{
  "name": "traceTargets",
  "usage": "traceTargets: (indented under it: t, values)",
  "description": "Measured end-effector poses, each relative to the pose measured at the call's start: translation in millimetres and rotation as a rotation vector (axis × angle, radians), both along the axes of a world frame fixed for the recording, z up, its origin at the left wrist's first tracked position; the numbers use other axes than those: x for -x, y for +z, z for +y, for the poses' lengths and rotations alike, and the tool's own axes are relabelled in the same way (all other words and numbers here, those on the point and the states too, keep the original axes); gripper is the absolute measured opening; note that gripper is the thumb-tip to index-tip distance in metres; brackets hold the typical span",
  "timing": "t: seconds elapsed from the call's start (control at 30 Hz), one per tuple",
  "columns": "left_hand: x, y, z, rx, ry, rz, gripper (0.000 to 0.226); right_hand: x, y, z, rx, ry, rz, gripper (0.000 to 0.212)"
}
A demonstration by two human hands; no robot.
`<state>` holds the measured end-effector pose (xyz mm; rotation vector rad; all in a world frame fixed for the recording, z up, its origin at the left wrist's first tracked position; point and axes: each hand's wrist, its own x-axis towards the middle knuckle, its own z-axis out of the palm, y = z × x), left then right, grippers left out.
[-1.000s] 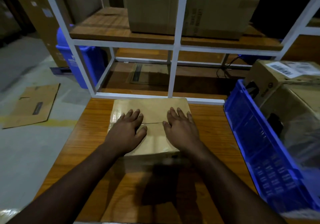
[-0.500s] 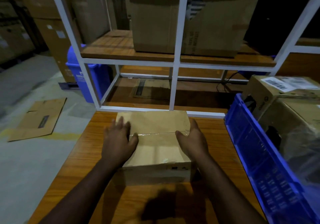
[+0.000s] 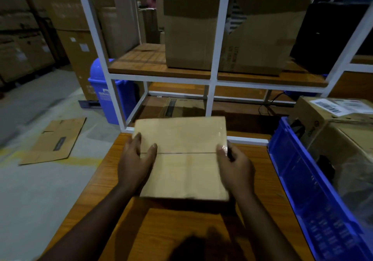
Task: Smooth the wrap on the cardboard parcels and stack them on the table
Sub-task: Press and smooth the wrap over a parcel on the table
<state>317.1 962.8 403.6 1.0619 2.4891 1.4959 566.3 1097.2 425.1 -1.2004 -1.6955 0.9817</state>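
White metal shelving frame stands at the far edge of the table, wooden shelf boards inside; two large cardboard cartons sit on the upper board, something black to their right. Wooden table fills the foreground. Blue plastic crate along the table's right side, holding cardboard boxes, one with a barcode label. Blue swing-lid bin on the concrete floor to the left, just beside the frame; flattened cardboard sheet lying further left. Wrapped cardboard parcel at mid-table, held between both hands, far end tilted up; glossy wrap shows at its right edge. Left hand grips the left side, thumb on top. Right hand grips the right side, thumb over the edge.
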Motion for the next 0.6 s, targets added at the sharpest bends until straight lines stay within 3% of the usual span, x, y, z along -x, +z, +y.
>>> traceTargets:
  t: [0.07, 0.1, 0.2, 0.23, 0.3, 0.4, 0.5, 0.6]
  values:
    - [11.5, -2.8, -2.3, -0.054, 0.036, -0.109, 0.080, -6.6, 17.7, -5.3, -0.136, -0.018, 0.100, 0.027]
    - [14.8, -0.8, -2.6, -0.096, -0.002, -0.164, 0.081, -5.2, 26.9, -5.3, -0.110, 0.007, 0.125, 0.033]
    - [16.6, 9.6, 3.9, -0.047, -0.146, -0.199, 0.080, 8.0, 50.5, -4.0, 0.271, 0.194, 0.202, 0.072]
    - [14.8, 14.1, 8.2, -0.022, -0.177, -0.210, 0.084, 11.6, 56.7, -4.1, 0.285, 0.207, 0.205, 0.079]
    - [4.6, 27.2, 15.0, -0.035, -0.280, -0.375, 0.092, 18.6, 72.3, -3.4, 0.144, 0.188, 0.109, 0.089]
    - [-13.2, 54.7, 18.4, -0.158, -0.574, -0.619, 0.053, 34.5, 93.5, 0.5, -0.044, 0.140, -0.065, 0.093]
    - [-21.1, 84.8, 24.4, -0.299, -0.665, -0.687, 0.051, 53.2, 103.4, 2.6, -0.158, 0.149, -0.236, 0.087]
    - [-13.8, 96.1, 29.2, -0.332, -0.640, -0.639, 0.052, 58.8, 103.5, 4.7, -0.221, 0.219, -0.390, 0.084]
